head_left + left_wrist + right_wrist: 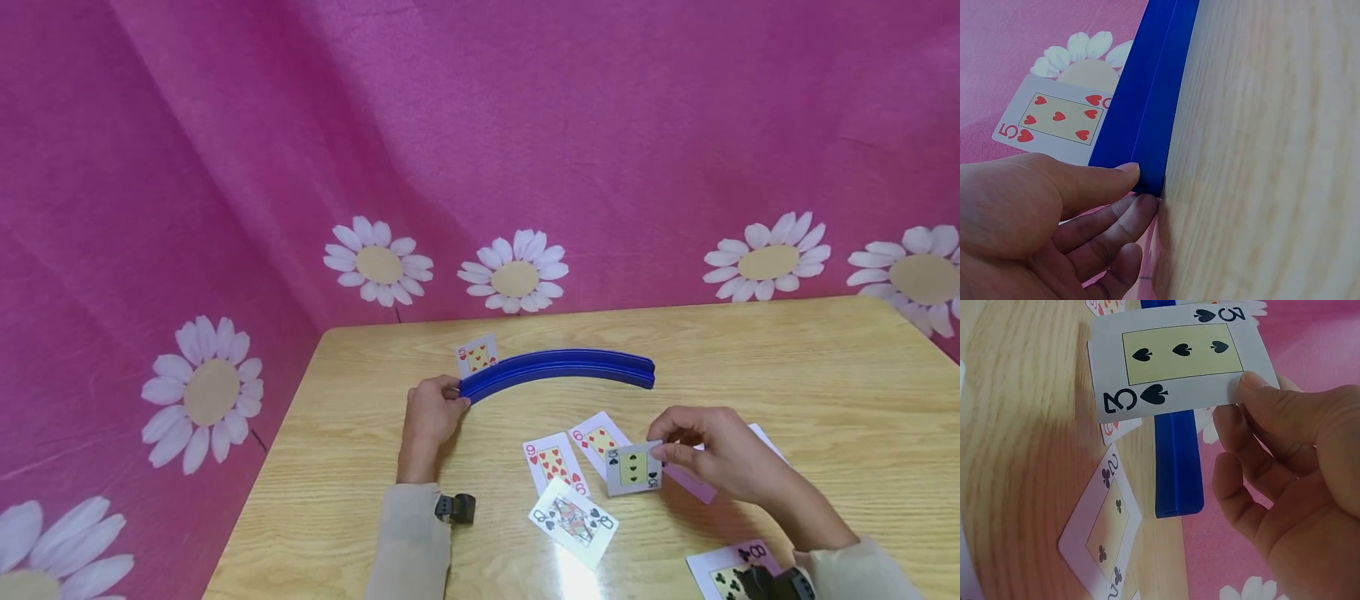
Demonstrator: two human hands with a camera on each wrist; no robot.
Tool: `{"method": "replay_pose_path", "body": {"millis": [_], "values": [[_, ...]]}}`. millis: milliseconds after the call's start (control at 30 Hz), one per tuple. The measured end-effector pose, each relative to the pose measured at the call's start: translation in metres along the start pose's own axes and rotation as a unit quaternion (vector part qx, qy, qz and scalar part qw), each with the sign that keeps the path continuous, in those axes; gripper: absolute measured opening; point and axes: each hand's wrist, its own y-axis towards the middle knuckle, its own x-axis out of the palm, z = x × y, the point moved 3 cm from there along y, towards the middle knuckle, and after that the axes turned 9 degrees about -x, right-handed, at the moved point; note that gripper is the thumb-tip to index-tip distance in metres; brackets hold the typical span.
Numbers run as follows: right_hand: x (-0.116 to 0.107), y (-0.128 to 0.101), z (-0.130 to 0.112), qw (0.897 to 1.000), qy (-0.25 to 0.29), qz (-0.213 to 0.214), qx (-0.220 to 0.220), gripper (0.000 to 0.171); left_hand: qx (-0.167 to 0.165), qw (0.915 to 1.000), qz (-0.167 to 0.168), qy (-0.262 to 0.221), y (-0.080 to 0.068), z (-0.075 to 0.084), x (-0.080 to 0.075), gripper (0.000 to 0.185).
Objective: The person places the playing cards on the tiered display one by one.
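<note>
A curved blue card holder [562, 364] lies across the table, and the five of hearts [1054, 119] stands in its left end. My left hand [433, 421] pinches that end between thumb and fingers. The three of spades [1179, 362] is in my right hand [712, 454], pinched at one short edge with the thumb on its face. It is raised over the loose cards, nearer to me than the holder. The two of clubs [1104, 519] lies face up below the right hand, which partly covers it in the head view.
Face-up cards lie on the wooden table [337, 517]: the nine of hearts [547, 454], a diamond card [598, 437], a black queen [573, 521] overlapping the nine, and the eight of clubs [720, 562] by my right wrist. A pink flowered cloth [600, 125] hangs behind the table.
</note>
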Motion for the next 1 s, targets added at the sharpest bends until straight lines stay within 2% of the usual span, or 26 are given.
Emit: {"method": "replay_pose_path", "body": {"millis": [300, 600, 1000], "values": [[-0.002, 0.010, -0.001, 1.000, 0.001, -0.008, -0.003, 0.021, -0.003, 1.0000, -0.002, -0.006, 0.001, -0.002, 0.001, 0.028], [-0.003, 0.023, 0.001, 1.000, -0.022, -0.009, -0.005, 0.022, -0.005, 1.0000, -0.001, -0.008, 0.001, -0.001, 0.000, 0.028], [0.002, 0.041, 0.007, 0.999, 0.005, -0.036, 0.005, 0.013, -0.005, 1.0000, -0.001, -0.008, 0.002, -0.002, 0.000, 0.027]]}}
